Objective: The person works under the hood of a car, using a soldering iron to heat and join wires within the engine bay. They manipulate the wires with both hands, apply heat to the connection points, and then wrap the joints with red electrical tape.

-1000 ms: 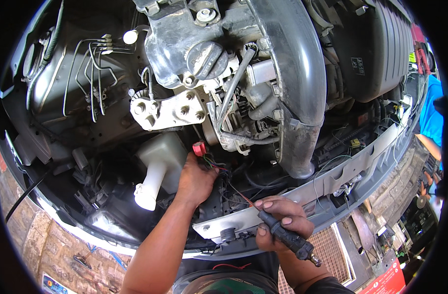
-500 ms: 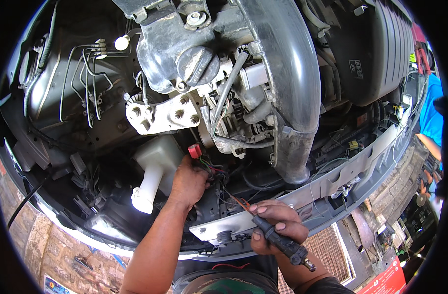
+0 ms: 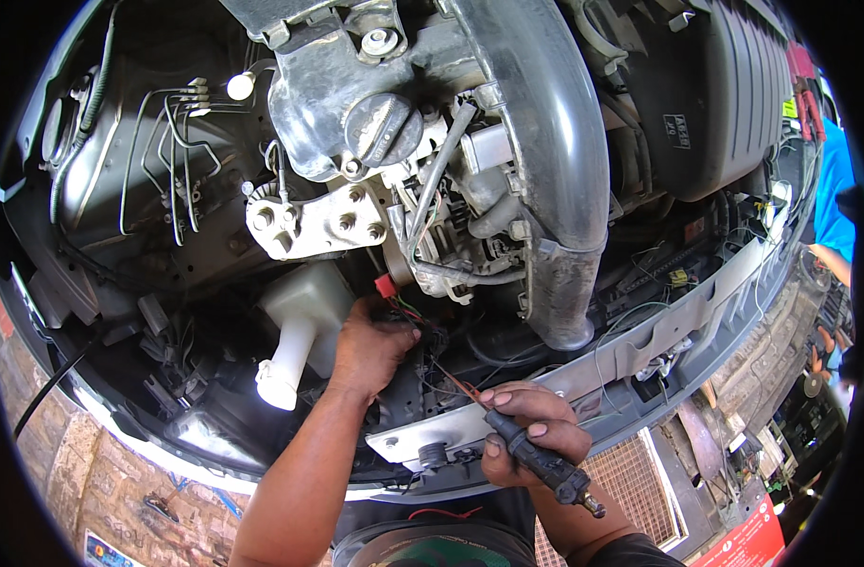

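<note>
In the engine bay, my left hand (image 3: 375,352) is closed on a bundle of thin coloured wires (image 3: 411,310), beside a white plastic reservoir. A small red connector (image 3: 384,285) sticks up just past its fingers. My right hand (image 3: 536,430), nearer to me above the front crossmember, grips a dark cylindrical tool (image 3: 543,463). A thin reddish-brown shaft (image 3: 462,386) runs from the tool's upper end towards the wires; its far tip is too fine to make out. Brass-coloured metal shows at the tool's lower end. What my left fingertips press on is partly hidden.
A white reservoir (image 3: 304,302) stands left of my left hand. Beyond are the engine cover with its oil cap (image 3: 384,128), a metal mounting bracket (image 3: 314,222) and a thick black air duct (image 3: 569,189). The pale crossmember (image 3: 640,350) curves across the front. Someone's blue sleeve (image 3: 833,180) shows at far right.
My left hand has turned slightly, its thumb shifting right along the wires, and the red connector tilts a little more. My right hand and the tool have barely moved.
</note>
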A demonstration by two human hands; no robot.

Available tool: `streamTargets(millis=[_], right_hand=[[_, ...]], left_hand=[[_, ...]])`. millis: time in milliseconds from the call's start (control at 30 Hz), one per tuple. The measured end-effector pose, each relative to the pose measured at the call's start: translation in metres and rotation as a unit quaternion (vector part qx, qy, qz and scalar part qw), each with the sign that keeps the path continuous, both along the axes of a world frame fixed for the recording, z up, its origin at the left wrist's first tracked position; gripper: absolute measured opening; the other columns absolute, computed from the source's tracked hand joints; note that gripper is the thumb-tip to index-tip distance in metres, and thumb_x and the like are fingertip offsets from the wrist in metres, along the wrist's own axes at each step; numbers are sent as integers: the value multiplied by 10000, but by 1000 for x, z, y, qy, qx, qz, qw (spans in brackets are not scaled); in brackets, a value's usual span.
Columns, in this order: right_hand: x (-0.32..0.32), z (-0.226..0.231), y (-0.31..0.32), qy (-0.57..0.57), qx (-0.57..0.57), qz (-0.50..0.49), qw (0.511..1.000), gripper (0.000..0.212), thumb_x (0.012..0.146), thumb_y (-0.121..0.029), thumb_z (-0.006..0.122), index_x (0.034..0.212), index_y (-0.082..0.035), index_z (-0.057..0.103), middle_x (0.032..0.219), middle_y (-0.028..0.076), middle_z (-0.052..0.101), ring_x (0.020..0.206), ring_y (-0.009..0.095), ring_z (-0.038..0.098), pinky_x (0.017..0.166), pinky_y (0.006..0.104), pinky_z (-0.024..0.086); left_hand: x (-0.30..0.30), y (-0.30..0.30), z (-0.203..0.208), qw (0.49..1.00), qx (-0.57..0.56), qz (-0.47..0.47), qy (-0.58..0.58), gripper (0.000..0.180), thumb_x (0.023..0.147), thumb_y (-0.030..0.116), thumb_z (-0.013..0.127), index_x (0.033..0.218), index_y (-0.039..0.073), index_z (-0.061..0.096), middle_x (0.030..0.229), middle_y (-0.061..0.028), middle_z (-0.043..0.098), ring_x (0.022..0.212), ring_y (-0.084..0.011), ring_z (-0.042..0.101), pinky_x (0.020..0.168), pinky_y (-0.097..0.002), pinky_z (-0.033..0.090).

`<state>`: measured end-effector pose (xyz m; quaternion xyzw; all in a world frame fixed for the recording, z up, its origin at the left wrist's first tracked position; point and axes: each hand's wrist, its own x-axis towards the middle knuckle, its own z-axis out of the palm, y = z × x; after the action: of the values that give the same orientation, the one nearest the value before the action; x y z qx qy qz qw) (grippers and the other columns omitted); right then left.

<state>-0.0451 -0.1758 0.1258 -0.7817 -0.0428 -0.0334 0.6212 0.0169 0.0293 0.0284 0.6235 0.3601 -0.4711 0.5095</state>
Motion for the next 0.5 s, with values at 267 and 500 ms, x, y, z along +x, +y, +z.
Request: streamTargets(millis=[267,500], right_hand=[[1,1,1,-1,-5,-1,1000,531,927,-46,751,1281,-128,364,1163,222,633,999,333,743,875,490,672],[-4,-3,4,-11,26,-42,999,572,868,-24,803,1274,-138,416,1169,229,677,983,371,771,846,498,670]], left_hand=[[-14,-2,-9,999,11,10,-46,655,866,-17,816,1425,-84,481,1018,-167,788,930,-212,767,855,-340,609],[-17,-4,-12,998,46,-30,-41,635,899,-22,777,1442,-74,451,1013,-162,782,944,-217,755,849,-345,592]])
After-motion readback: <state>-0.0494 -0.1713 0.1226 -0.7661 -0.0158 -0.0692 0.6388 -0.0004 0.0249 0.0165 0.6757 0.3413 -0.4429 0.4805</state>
